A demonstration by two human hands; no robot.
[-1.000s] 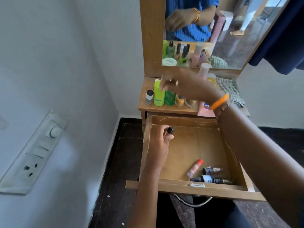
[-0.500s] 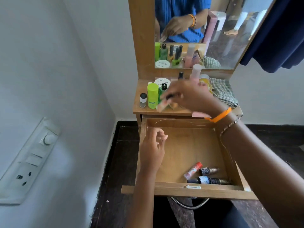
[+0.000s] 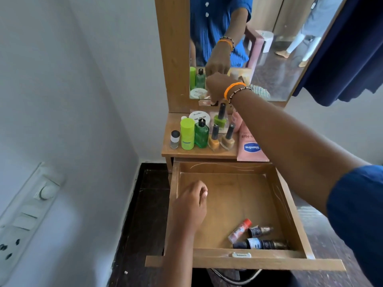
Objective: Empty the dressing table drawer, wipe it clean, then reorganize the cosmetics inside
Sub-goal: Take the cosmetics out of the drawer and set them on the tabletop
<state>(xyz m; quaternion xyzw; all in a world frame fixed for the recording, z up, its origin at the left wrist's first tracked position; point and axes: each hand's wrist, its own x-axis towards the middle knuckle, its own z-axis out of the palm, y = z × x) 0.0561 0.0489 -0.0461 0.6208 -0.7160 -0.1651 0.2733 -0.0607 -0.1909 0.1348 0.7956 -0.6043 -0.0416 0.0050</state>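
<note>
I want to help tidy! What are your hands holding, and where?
Right hand pinches a small pinkish bottle, apparently near its dark cap. Left hand holds nothing.

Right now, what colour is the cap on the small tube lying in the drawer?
Red-orange, on the pale pink tube near the drawer front; head view shows it.

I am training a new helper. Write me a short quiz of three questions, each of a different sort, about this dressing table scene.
1. How many items lie in the open wooden drawer?
2. True or false: the left hand grips the red-capped tube.
3. Which stands furthest left on the wooden tabletop: A. lime-green cylindrical bottle; B. small clear bottle with black cap; C. green glass bottle?

Key: 1. Three: the tube, a small dark bottle, a long dark bottle. 2. False. 3. B.
</note>
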